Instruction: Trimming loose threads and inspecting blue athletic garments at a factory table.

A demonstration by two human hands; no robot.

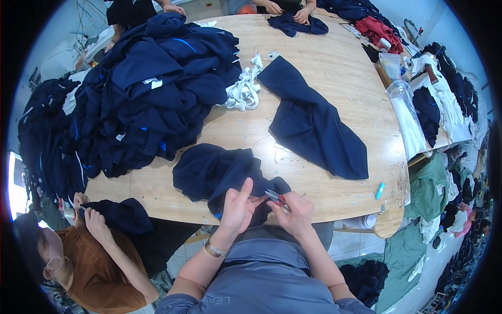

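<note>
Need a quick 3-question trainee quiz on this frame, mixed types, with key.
1. Which of the person's hands holds the red-handled snips?
2. True or false: the turquoise pen-like object lies on the right part of the table.
3. Fill in the colour: between the large navy pile and the spread navy cloth lie ___ fabric strips.

Key: 1. the right hand; 2. true; 3. white.
</note>
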